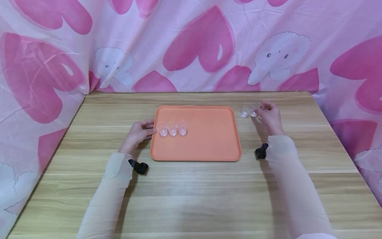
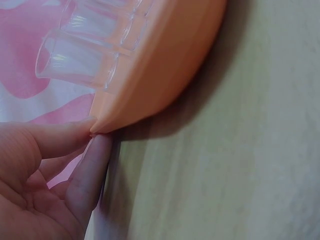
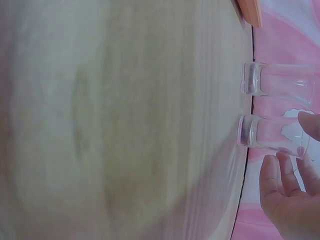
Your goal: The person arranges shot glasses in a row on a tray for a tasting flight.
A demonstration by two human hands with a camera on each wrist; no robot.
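Left hand (image 1: 138, 133) pinches tray (image 1: 209, 139) rim; three cups (image 1: 172, 130) stand on tray's left. Right of tray, right hand (image 1: 271, 117) brackets the farther cup (image 3: 275, 134) of two; grip unclear. Step, presumably: grasping. Next needs gentle closure.

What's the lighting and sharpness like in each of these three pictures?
Head view: fairly sharp, shadows beside left arm and right arm on the wooden table; left wrist view: tilted, wood blurred, dark shadow along the orange tray, white glints on the nearest clear cup; right wrist view: turned sideways, wood soft, broad shadow slanting across it.
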